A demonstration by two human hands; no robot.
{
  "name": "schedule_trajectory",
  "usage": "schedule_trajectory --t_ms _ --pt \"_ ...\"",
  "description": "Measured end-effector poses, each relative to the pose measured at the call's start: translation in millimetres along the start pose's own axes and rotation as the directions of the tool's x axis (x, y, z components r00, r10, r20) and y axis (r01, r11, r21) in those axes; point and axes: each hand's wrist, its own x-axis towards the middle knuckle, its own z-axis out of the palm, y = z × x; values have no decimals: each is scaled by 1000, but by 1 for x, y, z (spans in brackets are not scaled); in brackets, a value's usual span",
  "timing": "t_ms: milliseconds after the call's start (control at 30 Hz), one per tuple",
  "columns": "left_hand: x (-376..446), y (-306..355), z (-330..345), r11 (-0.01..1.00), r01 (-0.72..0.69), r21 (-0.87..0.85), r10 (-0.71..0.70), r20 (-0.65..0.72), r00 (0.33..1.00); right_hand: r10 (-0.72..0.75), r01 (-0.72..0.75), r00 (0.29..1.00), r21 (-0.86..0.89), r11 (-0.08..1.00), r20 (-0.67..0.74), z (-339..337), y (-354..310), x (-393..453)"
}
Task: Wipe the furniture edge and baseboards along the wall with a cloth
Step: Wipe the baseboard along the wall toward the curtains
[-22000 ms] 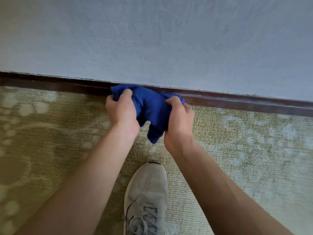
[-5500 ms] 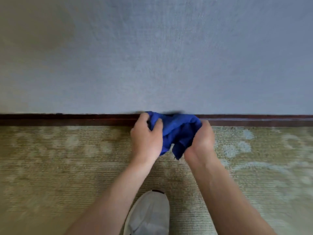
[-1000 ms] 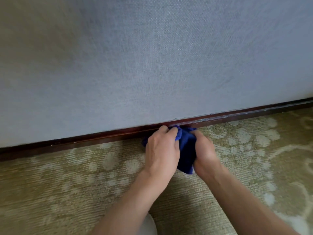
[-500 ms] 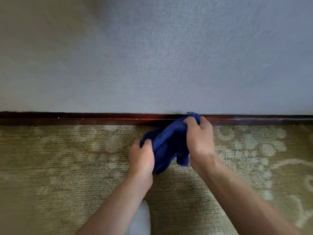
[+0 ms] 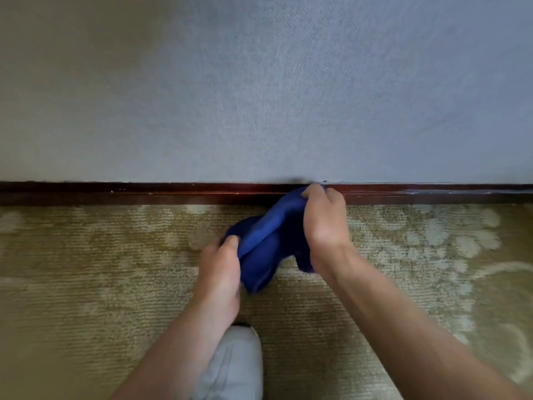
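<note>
gripping a soft cloth at two ends against a baseboard

holding the blue cloth were both hands of the person. the right hand was curled round the upper end of the cloth and pressed that end against the top lip of the dark wooden baseboard, where the board met the grey textured wall. the left hand lay lower, over the patterned carpet, with its fingers closed on the other end of the bunched fabric. between the two hands the cloth sagged in loose folds, and a tail hung down beside the right wrist. a pale shoe showed at the bottom edge of the view, well apart from the baseboard.

judged from its drape, the cloth was light, limp and easily crushed, with no stiffness of its own; it would take whatever shape the fingers gave it and seemed unlikely to slip from a closed fist. a good hold was therefore a gathered wad in the palm, with a pad of fabric left proud of the fingertips to meet the wood. the free tail was the weak point, since it could drag on the carpet or fold under the wiping face. the baseboard looked hard and fixed, so firm pressure along its lip seemed safe.
</note>
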Motion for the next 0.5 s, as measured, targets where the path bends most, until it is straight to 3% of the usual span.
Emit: schedule_trajectory --t_ms 67,133,200,267,333,400,500 --pt "-11 -3 22 998 -47 -41 52 138 989 38 -34 980 26 999 -194 -29 2 23" --pt "-24 -3 45 995 -95 33 84 246 966 111 -102 955 45 994 -275 -47 0 37" --pt "-29 -3 51 990 -112 83 90 238 967 147 -134 946 66 989 -289 -42 -2 40" --pt "-24 3 35 992 -107 59 98 143 985 106 -99 961 38 994 -254 -20 -3 26" --pt "-14 12 4 994 -114 5 113 10 993 40 -38 990 15 999 -137 11 -3 2" --pt "-6 18 -31 988 -152 -22 150 -50 987 43 -47 994 41 998 99 39 -2 -20" --pt "-17 22 -61 978 -202 -44 200 -48 979 64 -153 863 140 978 500 39 -6 -23"
